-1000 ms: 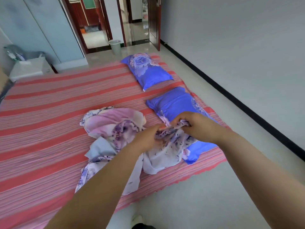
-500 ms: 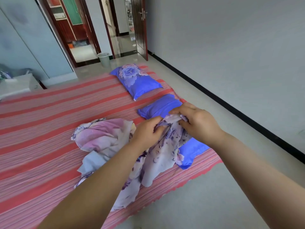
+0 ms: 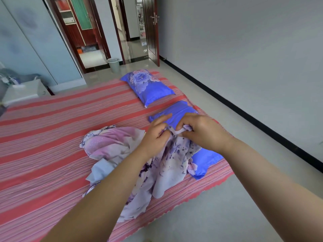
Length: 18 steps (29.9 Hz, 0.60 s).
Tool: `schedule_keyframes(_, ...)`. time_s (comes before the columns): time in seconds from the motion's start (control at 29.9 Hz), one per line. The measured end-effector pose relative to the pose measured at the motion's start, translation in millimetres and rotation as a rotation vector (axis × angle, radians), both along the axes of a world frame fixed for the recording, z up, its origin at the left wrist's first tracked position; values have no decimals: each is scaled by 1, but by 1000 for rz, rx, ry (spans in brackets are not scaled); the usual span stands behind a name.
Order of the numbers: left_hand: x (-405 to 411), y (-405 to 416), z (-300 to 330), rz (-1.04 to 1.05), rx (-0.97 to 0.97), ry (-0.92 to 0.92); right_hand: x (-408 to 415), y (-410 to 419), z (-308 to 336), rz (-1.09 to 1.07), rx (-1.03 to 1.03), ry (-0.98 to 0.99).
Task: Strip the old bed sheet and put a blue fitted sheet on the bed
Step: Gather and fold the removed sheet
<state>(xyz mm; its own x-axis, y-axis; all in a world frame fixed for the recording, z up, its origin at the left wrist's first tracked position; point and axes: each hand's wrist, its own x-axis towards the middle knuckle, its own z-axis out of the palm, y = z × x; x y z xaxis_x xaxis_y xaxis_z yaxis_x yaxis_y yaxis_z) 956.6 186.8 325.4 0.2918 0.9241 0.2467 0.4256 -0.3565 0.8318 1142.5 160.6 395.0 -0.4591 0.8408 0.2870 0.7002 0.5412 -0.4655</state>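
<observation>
- The floral sheet (image 3: 167,165), white and lilac with purple blooms, lies bunched near the bed's right edge, partly over the nearer blue pillow (image 3: 206,158).
- Both hands work one edge of it: the right hand (image 3: 201,131) has its fingers curled round a twisted fold, and the left hand (image 3: 154,135) pinches the cloth beside it with its forefinger stretched out.
- Against half a second ago, that edge is higher off the bed and drawn taut between the hands, with more cloth hanging below. My guess is that the person is searching for a corner or hem to open the sheet out.
- Under it, the red striped cover (image 3: 52,137) remains spread over the bed, so the stripping looks undone.
- A second blue floral pillow (image 3: 148,86) lies farther up.
- Containers: a pale waste bin (image 3: 113,64) stands by the doorway; its contents cannot be seen.
</observation>
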Motion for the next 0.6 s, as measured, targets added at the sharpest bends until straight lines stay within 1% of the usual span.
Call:
schedule_keyframes(0.07,-1,3,17,-161,-298,-33,-2,1,6,45,-74,46)
schedule_keyframes(0.1,-3,6,21,-221,-372,-11,-1,2,7,19,-96,42)
schedule_keyframes(0.13,-7,9,23,-251,-381,12,1,4,9,-33,-118,8)
schedule_keyframes(0.2,-17,18,30,-266,-388,60,5,7,9,-138,-161,-156)
schedule_keyframes(0.27,-23,20,44,-317,-458,237,5,8,8,-170,-175,-318)
schedule_keyframes(0.33,-23,18,57,-370,-529,502,-2,7,7,-165,-138,-381)
schedule_keyframes(0.4,-27,18,60,-352,-610,808,-8,7,9,-154,-93,-387)
schedule_keyframes(0.43,-33,17,58,-346,-655,930,-10,7,11,-146,-66,-379)
schedule_keyframes(0.47,-41,17,51,-340,-697,1026,-9,8,13,-141,-37,-371)
schedule_keyframes(0.53,-61,19,36,-294,-736,1161,-10,9,13,-140,10,-368)
schedule_keyframes(0.6,-84,17,23,-230,-716,1314,-14,7,12,-128,60,-367)
